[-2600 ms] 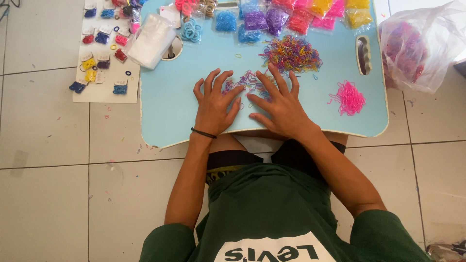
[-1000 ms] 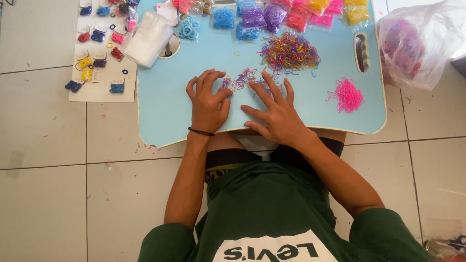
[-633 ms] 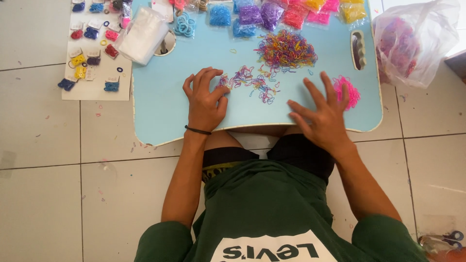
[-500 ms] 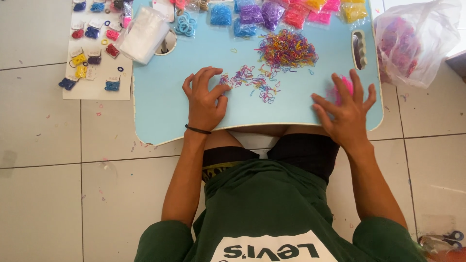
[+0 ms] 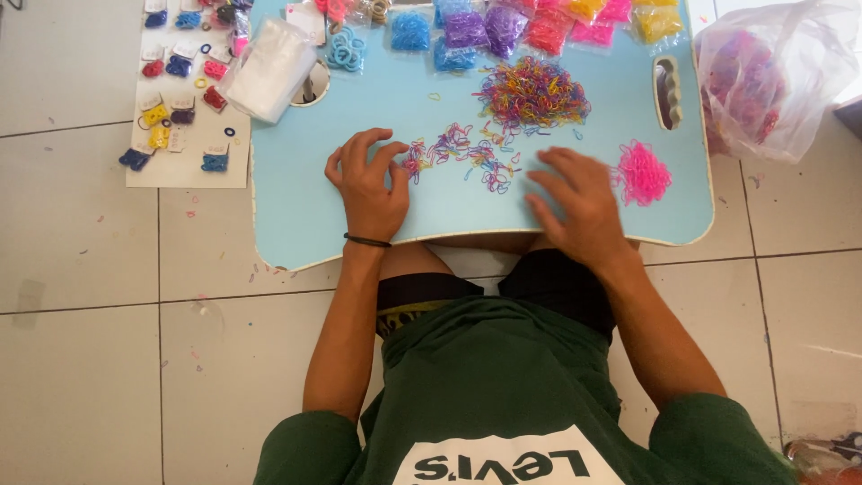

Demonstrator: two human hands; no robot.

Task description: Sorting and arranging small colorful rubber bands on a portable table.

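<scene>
Left hand (image 5: 370,187) fingers spread beside scattered bands (image 5: 456,154), right hand (image 5: 579,205) flat, empty, blue tray (image 5: 296,216)

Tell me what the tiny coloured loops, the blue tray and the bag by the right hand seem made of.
The mixed loop pile looks like rubber or silicone bands: thin, bright, limp, tangled. The pink loop pile looks the same. The blue lap tray looks like smooth matte plastic or laminate, with rounded corners and a moulded slot. The clear bag looks like thin crinkled plastic film, glossy and see-through.

Band pile (image 5: 532,92) on tray (image 5: 296,224), behind hands (image 5: 368,184).
</scene>
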